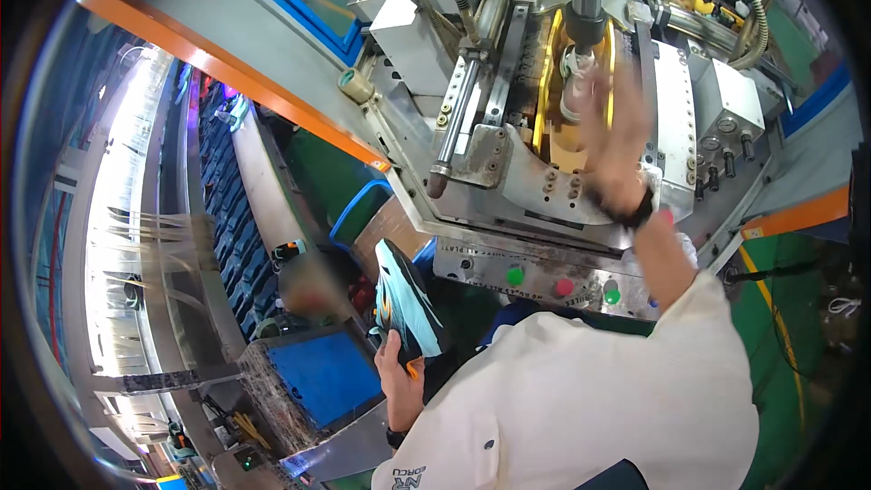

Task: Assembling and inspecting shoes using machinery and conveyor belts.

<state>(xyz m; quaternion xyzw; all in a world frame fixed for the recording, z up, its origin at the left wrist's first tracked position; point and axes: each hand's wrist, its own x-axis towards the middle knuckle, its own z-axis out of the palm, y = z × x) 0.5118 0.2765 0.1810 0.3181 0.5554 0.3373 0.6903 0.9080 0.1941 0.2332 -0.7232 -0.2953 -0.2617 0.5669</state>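
Looming largest, the press machine (671, 109) has a dark ram (586, 23) whose descent could cause pinching, with the pale-blue shoe (408, 302) left of it, grasped in the left hand (400, 385), and the blurred right hand (621, 147), grip indiscernible, near that ram.

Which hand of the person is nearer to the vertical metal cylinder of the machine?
Right. The right hand, blurred, is just below the metal cylinder in the picture. The left hand is much farther off, toward the lower left, holding a light-blue shoe.
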